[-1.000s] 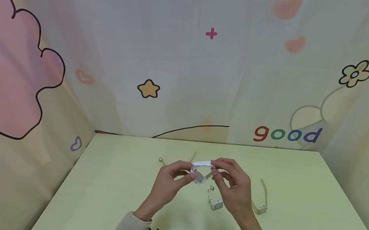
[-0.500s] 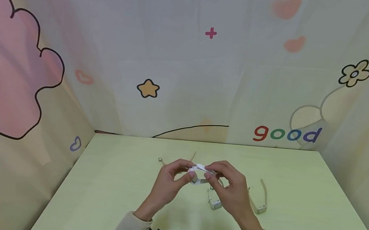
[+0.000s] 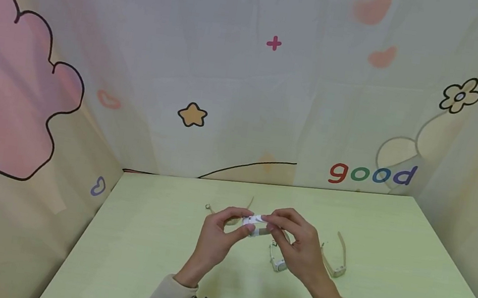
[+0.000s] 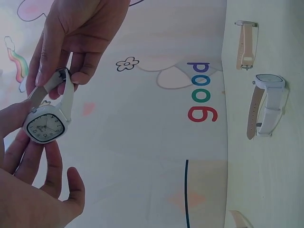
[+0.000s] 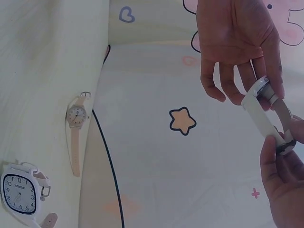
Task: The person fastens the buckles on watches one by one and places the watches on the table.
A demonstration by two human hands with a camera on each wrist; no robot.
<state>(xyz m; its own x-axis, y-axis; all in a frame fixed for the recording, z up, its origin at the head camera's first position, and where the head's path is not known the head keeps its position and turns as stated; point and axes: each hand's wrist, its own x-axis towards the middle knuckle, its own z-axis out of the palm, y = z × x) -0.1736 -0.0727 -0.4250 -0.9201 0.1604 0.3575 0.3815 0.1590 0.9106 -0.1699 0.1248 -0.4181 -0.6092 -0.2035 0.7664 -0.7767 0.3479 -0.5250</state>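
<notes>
Both hands hold a white wristwatch (image 3: 256, 220) up above the table, its strap bent into a loop. My left hand (image 3: 223, 236) pinches the watch case between thumb and fingers. In the left wrist view, its rounded-square dial (image 4: 45, 127) faces the camera. At the strap's far end, my right hand (image 3: 303, 242) pinches around the dark metal buckle (image 4: 63, 73), which its fingers partly hide. One strap length is white outside, while the other shows a grey-beige inner face in the right wrist view.
On the pale table (image 3: 405, 274), another white square-faced watch (image 5: 20, 192) lies below the right hand. A watch with a pinkish-beige strap (image 3: 338, 270) lies to the right. Behind the left hand is a round-dial beige watch (image 5: 77, 115). A printed curtain (image 3: 246, 94) hangs behind.
The held watch has tilted, and its loop looks flatter. My right hand has shifted slightly left and down, its fingers closer to the left hand's.
</notes>
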